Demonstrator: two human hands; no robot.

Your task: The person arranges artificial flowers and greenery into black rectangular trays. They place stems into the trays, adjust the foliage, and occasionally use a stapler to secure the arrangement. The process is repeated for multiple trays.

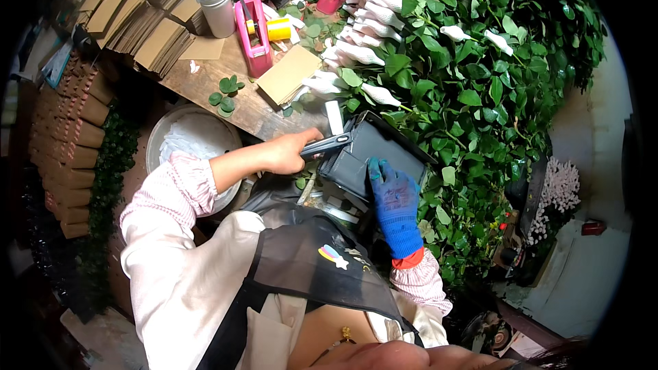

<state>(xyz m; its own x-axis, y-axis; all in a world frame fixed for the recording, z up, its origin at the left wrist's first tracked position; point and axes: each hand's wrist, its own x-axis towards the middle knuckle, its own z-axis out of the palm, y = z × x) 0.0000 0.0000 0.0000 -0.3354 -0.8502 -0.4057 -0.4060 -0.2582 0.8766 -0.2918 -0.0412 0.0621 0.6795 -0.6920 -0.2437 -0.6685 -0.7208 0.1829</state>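
Observation:
My bare left hand (293,153) is closed round the handle of a grey-black stapler (329,144). The stapler's front end reaches the upper left edge of a dark grey folded sheet (348,170). The sheet sits in a black frame or holder (394,133) in front of me. On the near right side of the sheet is my right hand (395,199), in a blue glove with greenish fingertips. Its fingers are bent together against the sheet and seem to grip it; the palm side is hidden. A white upright piece (334,117) stands just beyond the stapler.
Leafy stems (473,96) with white-netted flower heads (373,20) heap up on the right. On the wooden table (205,82) are a pink tape dispenser (255,44), brown cardboard pieces (289,75) and a white tumbler (216,10). A round bucket (159,138) with white material stands left.

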